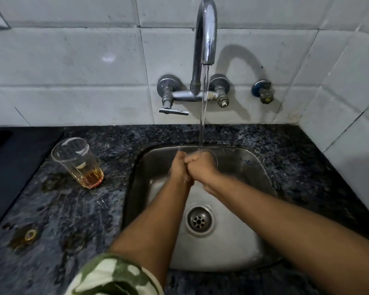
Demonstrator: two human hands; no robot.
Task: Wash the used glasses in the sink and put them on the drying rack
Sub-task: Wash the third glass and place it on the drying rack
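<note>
1. We have both hands over the far half of the steel sink [251,167], pressed together under the water stream [203,103]
2. Our left hand [179,167] and right hand [201,165] are closed around a clear glass [213,156]; only its curved rim and a faint edge show past the knuckles, so most of it is hidden
3. The water falls from the curved tap [206,30] onto the glass just behind our right hand
4. A second glass [78,161] stands upright on the dark speckled bench [77,209], left of the sink and well apart from our hands
5. That glass holds a little amber liquid at the bottom, with a pale bit above it that we cannot make out
6. The drain [199,220] lies in the near half of the sink, between our forearms
7. A green camouflage sleeve [115,275] covers our left upper arm at the bottom edge
8. A small brass ring [31,234] sits on the bench near the left front
9. A tap lever [173,111] juts out below the left valve on the tiled wall [73,60]
</note>
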